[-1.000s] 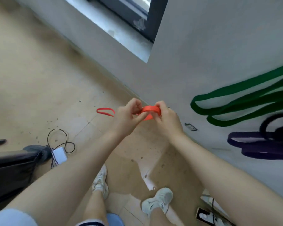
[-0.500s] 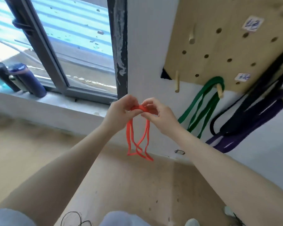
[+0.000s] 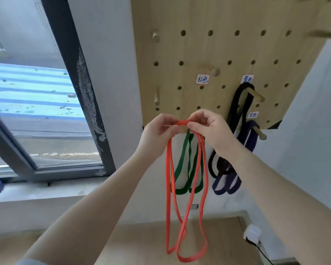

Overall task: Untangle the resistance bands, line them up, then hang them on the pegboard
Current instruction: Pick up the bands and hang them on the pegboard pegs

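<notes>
I see both hands, left hand [image 3: 157, 129] and right hand [image 3: 206, 127], pinching the orange resistance band [image 3: 168, 188] before the pegboard's [image 3: 227, 44] lower edge. Risk: its crossed loops may snag the bare peg [image 3: 211, 70].

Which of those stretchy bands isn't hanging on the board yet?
The orange band: both hands pinch its top, left hand, right hand. The green band, black band and purple band already hang from the pegboard.

Two bare forearms, nothing worn at either wrist. Left hand [image 3: 157, 129] and right hand [image 3: 208, 127] ringless, ungloved. Pale light-blue sleeve edge [image 3: 27, 262] peeking at the lower left.
</notes>
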`<move>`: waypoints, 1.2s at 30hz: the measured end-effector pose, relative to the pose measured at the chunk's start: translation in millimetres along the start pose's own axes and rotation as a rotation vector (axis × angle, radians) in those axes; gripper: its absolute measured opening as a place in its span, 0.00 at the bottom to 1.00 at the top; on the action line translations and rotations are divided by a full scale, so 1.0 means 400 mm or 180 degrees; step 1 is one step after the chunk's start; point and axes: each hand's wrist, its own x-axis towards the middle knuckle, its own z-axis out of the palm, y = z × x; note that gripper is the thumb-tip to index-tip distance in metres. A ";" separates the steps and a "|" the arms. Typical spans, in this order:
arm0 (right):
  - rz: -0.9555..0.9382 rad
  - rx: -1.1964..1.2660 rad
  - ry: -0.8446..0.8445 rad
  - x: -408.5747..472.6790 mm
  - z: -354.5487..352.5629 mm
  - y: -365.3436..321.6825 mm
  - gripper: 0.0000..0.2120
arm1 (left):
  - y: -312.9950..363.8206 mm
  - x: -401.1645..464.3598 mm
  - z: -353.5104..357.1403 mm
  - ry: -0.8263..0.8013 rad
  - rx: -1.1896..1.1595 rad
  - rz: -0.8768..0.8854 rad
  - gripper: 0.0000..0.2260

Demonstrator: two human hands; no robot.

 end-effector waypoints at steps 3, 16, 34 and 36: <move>-0.0016 -0.0314 -0.0156 0.034 -0.079 -0.012 0.09 | 0.040 0.057 0.051 0.0021 0.0019 0.0281 0.08; -0.1165 -0.0700 0.0803 0.305 -0.260 -0.052 0.09 | 0.125 0.385 0.160 0.0568 0.0384 0.0887 0.07; -0.0739 -0.0866 0.1106 0.477 -0.270 0.073 0.04 | 0.046 0.532 0.231 0.1059 0.0813 0.0531 0.02; -0.0687 -0.0943 0.1097 0.487 -0.267 0.075 0.05 | 0.045 0.541 0.236 0.1047 0.1096 0.0595 0.02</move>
